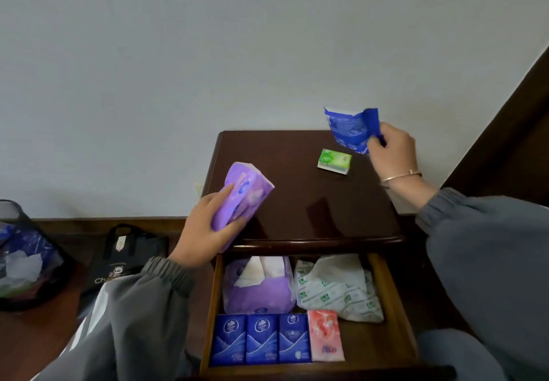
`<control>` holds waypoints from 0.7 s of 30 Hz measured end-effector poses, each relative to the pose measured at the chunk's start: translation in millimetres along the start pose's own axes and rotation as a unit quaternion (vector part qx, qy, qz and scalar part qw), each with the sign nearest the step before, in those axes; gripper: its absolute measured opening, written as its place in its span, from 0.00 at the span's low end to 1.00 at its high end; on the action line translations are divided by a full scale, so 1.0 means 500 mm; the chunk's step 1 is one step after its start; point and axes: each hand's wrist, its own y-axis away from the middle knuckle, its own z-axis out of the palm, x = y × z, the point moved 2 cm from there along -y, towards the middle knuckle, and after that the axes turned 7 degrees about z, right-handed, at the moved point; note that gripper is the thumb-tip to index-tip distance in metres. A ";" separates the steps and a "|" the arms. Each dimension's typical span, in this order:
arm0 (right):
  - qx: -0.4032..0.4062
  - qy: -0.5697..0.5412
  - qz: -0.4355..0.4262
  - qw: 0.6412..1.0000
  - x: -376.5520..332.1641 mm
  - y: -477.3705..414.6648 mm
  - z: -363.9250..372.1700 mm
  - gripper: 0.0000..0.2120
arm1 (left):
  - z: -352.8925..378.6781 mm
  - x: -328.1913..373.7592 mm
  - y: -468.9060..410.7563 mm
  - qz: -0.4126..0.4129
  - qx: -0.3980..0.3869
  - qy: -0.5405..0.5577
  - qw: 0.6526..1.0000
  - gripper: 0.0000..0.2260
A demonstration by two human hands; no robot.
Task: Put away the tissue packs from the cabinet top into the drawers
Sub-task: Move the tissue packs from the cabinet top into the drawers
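Note:
My left hand (205,229) grips a purple tissue pack (245,195) at the front left corner of the dark wooden cabinet top (312,202). My right hand (389,149) pinches a blue, crumpled-looking wrapper or pack (349,128) held up above the back right of the top. A small green tissue pack (334,161) lies on the top just left of that hand. Below, the open drawer (389,306) holds an opened purple pack (258,285), a white and green pack (338,288), three small blue packs (261,337) and a pink pack (325,334).
A dark mesh bin (26,259) with blue and white waste stands on the floor at the left. A black tote bag (124,259) leans by the wall beside it. Dark wood furniture (511,131) rises at the right.

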 end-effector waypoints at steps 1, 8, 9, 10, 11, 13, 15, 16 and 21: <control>-0.018 -0.006 0.021 1.000 0.016 0.020 -0.037 0.05 | -0.005 0.012 0.026 0.029 -0.032 -0.008 0.999 0.31; -0.258 -0.136 0.192 0.937 0.114 0.226 -0.196 0.15 | 0.041 0.021 0.166 0.099 -0.325 -0.244 0.908 0.32; -0.265 -0.137 0.195 0.934 0.126 0.247 -0.204 0.16 | 0.052 0.017 0.164 0.099 -0.338 -0.276 0.894 0.33; -0.267 -0.140 0.198 0.933 0.136 0.265 -0.209 0.18 | 0.065 0.015 0.158 0.108 -0.344 -0.305 0.881 0.33; -0.266 -0.143 0.202 0.932 0.146 0.278 -0.215 0.18 | 0.081 0.014 0.149 0.123 -0.351 -0.334 0.866 0.33; -0.259 -0.148 0.205 0.932 0.159 0.300 -0.224 0.20 | 0.114 0.013 0.132 0.156 -0.363 -0.383 0.835 0.34; -0.250 -0.148 0.189 0.938 0.166 0.316 -0.231 0.21 | 0.139 0.009 0.122 0.168 -0.370 -0.410 0.816 0.34; -0.241 -0.143 0.177 0.943 0.168 0.322 -0.236 0.22 | 0.149 0.006 0.122 0.166 -0.371 -0.424 0.809 0.34; -0.187 -0.029 0.074 0.979 0.166 0.335 -0.257 0.19 | 0.184 -0.002 0.146 0.063 -0.354 -0.509 0.782 0.33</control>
